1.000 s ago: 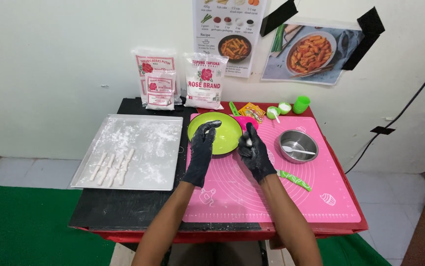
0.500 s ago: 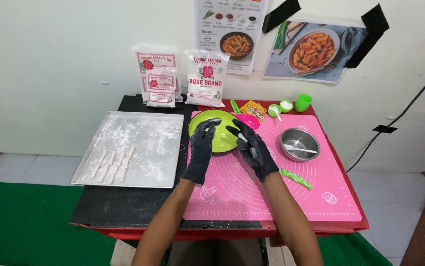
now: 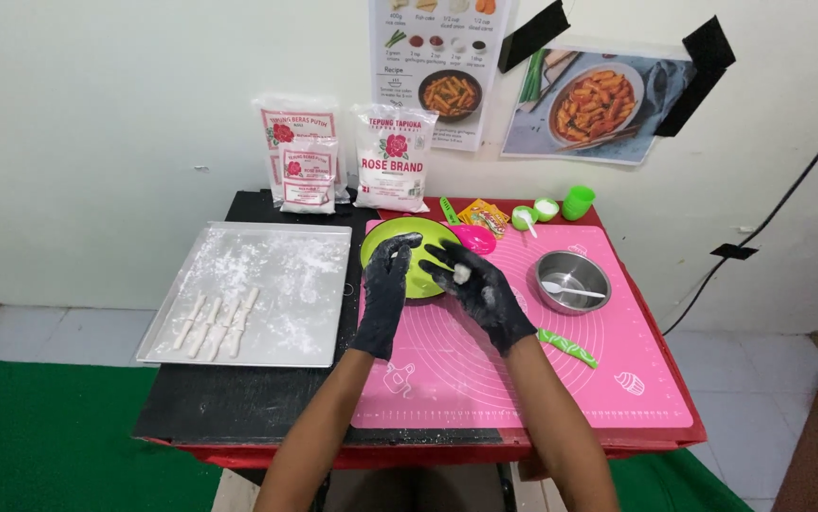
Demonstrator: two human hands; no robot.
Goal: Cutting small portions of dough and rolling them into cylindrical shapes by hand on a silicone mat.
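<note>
Both my hands wear black gloves dusted with flour. My right hand [image 3: 481, 296] lies palm up over the pink silicone mat [image 3: 561, 379] with a small white piece of dough [image 3: 462, 274] resting on its fingers. My left hand [image 3: 386, 294] hovers just left of it, fingers spread, over the near rim of the green bowl [image 3: 392, 238]. The two hands are close together, and I cannot tell whether they touch. A floured metal tray [image 3: 276, 275] at the left carries several white dough sticks [image 3: 215, 320].
A steel bowl with a white spoon [image 3: 572, 282] sits right of my hands. A green knife [image 3: 568, 347] lies on the mat. A pink bowl [image 3: 473, 238], small green cups [image 3: 561, 205] and flour bags [image 3: 392, 159] stand at the back by the wall.
My right hand has turned palm up and drawn slightly toward me, showing the dough piece. My left hand has stayed beside it over the green bowl.
</note>
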